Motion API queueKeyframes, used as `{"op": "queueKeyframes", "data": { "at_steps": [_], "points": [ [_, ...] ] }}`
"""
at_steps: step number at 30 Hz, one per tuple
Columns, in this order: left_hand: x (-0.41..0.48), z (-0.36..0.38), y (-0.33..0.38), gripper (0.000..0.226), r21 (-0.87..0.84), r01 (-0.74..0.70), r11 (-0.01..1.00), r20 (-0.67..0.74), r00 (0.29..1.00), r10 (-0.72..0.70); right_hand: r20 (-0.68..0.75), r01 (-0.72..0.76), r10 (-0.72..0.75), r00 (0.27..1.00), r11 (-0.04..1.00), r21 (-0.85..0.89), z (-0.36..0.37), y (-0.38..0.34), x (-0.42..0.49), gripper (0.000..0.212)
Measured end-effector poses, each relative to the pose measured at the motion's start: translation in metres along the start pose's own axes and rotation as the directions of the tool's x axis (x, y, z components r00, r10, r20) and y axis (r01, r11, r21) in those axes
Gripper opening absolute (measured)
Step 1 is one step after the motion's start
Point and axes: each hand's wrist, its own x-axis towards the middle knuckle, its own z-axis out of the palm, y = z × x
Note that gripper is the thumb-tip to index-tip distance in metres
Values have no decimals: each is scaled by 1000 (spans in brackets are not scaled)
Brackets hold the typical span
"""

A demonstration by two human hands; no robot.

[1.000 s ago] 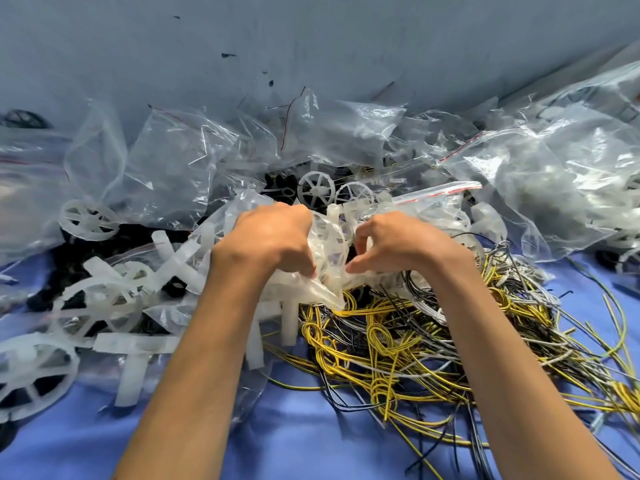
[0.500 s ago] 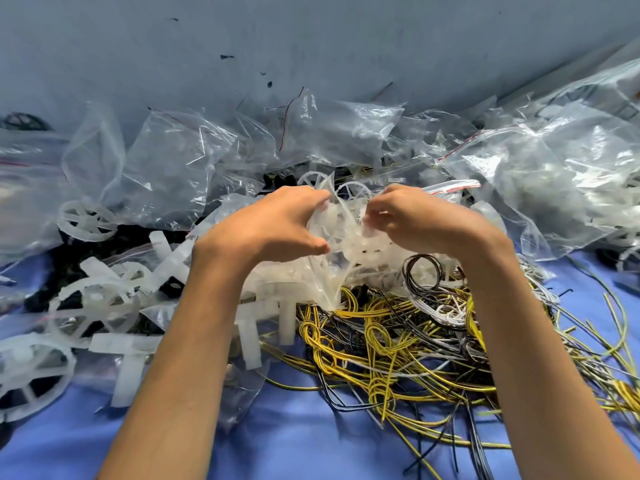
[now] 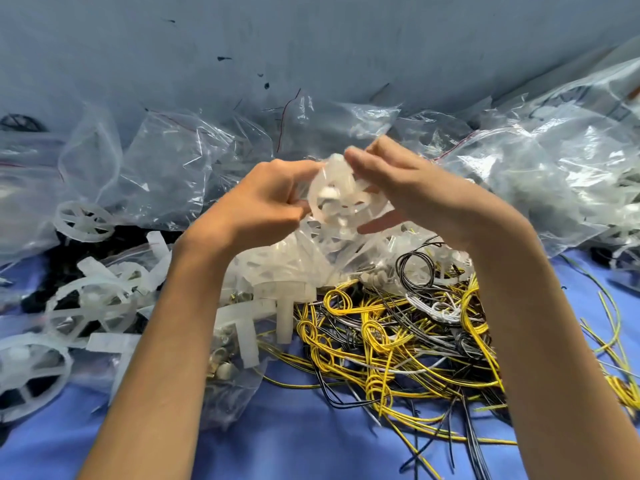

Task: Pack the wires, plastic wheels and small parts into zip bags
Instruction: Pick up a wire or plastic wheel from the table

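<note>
A clear zip bag [image 3: 311,258] holding white plastic wheels is lifted above the pile in the middle. My left hand [image 3: 263,202] pinches its top from the left, and my right hand [image 3: 398,181] pinches it from the right, fingers curled over a white wheel [image 3: 343,202] inside the bag. Below lies a tangle of yellow, black and white wires [image 3: 398,334] on the blue cloth. Loose white wheels [image 3: 85,221] and cross-shaped white parts [image 3: 249,320] lie at the left.
Crumpled clear bags [image 3: 166,168] are heaped along the back, with a large filled one [image 3: 554,174] at the right. A bag of small metal parts [image 3: 225,372] lies under my left forearm. Blue cloth [image 3: 311,438] shows at the front. A grey wall [image 3: 311,46] rises behind.
Both hands have risen with the bag of wheels, lifting its top away from the wire pile. The fingers have come closer together at the bag's mouth.
</note>
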Motion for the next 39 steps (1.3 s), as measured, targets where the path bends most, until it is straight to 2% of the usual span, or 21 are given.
{"op": "queueKeyframes", "data": {
  "at_steps": [2, 5, 9, 11, 15, 17, 18, 21, 22, 23, 27, 29, 31, 32, 34, 36, 38, 39],
  "points": [
    [0, 0, 0, 44, 17, 20, 1000, -14, 1000, -20, 46, 35, -27, 999, 981, -189, -4, 4, -1, 24],
    [4, 5, 3, 46, 31, 51, 998, -97, 994, -48, 78, 147, -124, 989, 811, -567, -5, 9, 3, 20],
    [8, 11, 10, 47, 67, 47, 997, -200, 979, -33, 229, 266, -152, 961, 723, -637, 3, 12, 5, 3],
    [8, 12, 11, 47, 93, 50, 994, -200, 979, -31, 303, 270, -72, 950, 677, -685, 6, 16, 6, 22],
    [9, 16, 12, 43, 90, 21, 996, -168, 986, -6, 287, 161, 118, 951, 602, -782, 10, 18, 8, 48],
    [9, 18, 15, 44, 71, 24, 997, -234, 972, -7, 267, 148, 114, 957, 599, -787, 10, 18, 7, 51],
    [9, 18, 16, 45, 71, 28, 997, -303, 953, -5, 255, 152, 76, 964, 629, -763, 11, 18, 7, 52],
    [11, 18, 22, 47, 52, 28, 998, -497, 868, 1, 198, 131, -25, 980, 830, -543, 12, 15, 5, 52],
    [11, 18, 22, 47, 45, 21, 999, -525, 851, 6, 183, 129, -40, 982, 854, -504, 12, 15, 5, 52],
    [11, 18, 22, 47, 42, 13, 999, -534, 846, 12, 169, 135, -50, 984, 835, -533, 12, 15, 6, 50],
    [12, 23, 22, 40, 28, 3, 1000, -426, 905, 9, 208, 129, 55, 977, 628, -768, 18, 18, 7, 39],
    [13, 28, 23, 30, 36, 3, 999, -360, 933, 10, 221, 128, 57, 974, 666, -735, 21, 18, 7, 11],
    [14, 31, 24, 25, 52, 14, 999, -319, 948, 3, 200, 130, 23, 980, 684, -718, 18, 19, 9, 31],
    [14, 31, 24, 26, 57, 19, 998, -305, 952, -1, 165, 121, -2, 986, 686, -717, 16, 20, 10, 33],
    [13, 29, 22, 29, 67, 31, 997, -286, 958, -11, 69, 156, -152, 986, 688, -709, 14, 19, 11, 17],
    [13, 25, 21, 33, 59, 34, 998, -294, 956, -15, -57, 191, -317, 947, 695, -693, 13, 21, 15, 4],
    [13, 22, 20, 38, 47, 21, 999, -336, 942, -4, -90, 207, -360, 929, 704, -680, 16, 21, 17, 12],
    [13, 21, 20, 40, 39, 10, 999, -361, 933, 5, -34, 227, -336, 941, 703, -674, 17, 22, 17, 18]
  ]
}}
